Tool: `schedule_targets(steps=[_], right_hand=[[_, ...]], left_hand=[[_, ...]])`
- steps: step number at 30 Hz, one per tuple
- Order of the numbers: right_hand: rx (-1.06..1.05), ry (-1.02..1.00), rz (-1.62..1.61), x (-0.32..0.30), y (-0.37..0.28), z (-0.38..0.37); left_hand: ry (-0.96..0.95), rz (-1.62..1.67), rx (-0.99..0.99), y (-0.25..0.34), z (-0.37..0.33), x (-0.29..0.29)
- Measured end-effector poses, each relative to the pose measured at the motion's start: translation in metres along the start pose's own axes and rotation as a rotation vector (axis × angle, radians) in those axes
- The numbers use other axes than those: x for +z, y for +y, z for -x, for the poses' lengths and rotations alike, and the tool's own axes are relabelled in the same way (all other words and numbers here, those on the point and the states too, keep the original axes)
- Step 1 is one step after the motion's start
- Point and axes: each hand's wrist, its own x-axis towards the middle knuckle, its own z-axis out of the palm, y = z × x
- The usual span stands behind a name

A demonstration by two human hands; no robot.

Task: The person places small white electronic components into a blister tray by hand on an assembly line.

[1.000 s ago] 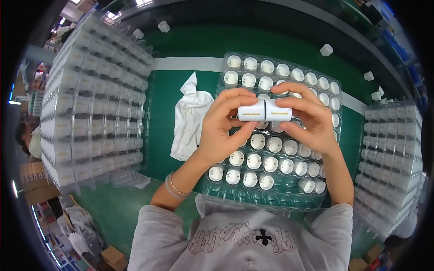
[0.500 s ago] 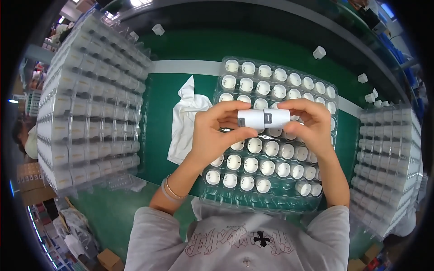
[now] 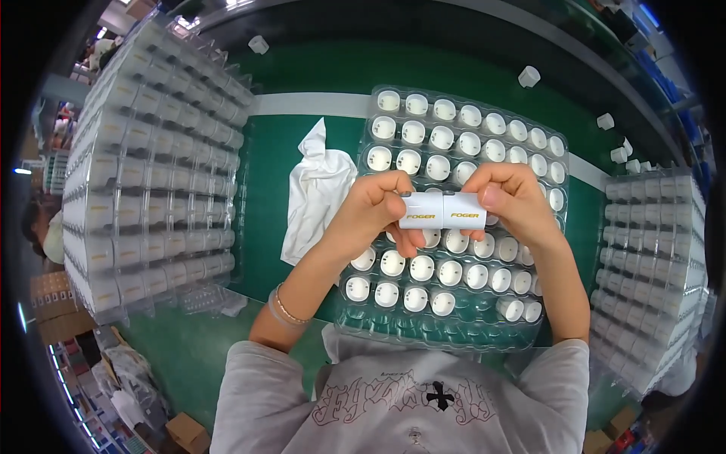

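Observation:
Two small white casings are held end to end above the tray, their gold-printed sides facing up. My left hand [image 3: 380,209] is closed around the left white casing [image 3: 420,218]. My right hand [image 3: 508,198] pinches the right white casing [image 3: 463,219] between thumb and fingers. Where the two casings meet, their ends touch. Beneath my hands lies a clear plastic tray [image 3: 484,333] filled with rows of white casings standing on end. Several of its nearest pockets hold nothing, and two casings lean in the near right corner.
Tall stacks of filled clear trays stand at the left [image 3: 162,181] and right [image 3: 646,265]. A crumpled white cloth [image 3: 314,197] lies left of the tray on the green table [image 3: 265,174]. Loose white casings, one a white casing [image 3: 529,76], lie along the far side.
Both casings have been rolled in my fingers, so the dark windows have turned away and the gold-printed sides now show. My grip has shifted with them.

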Motion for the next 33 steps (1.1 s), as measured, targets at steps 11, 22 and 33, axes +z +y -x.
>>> schedule_targets(steps=[11,22,33], right_hand=[[-0.134,0.126,0.023,-0.004,0.001,0.0],[-0.141,0.073,0.044,-0.008,-0.003,0.003],[-0.63,0.018,0.516,0.009,0.007,-0.002]], left_hand=[[0.001,-1.093,0.774,0.012,0.003,0.015],[0.206,-1.092,0.645,0.004,0.0,0.013],[0.113,-1.096,0.838,0.001,-0.002,0.016]])
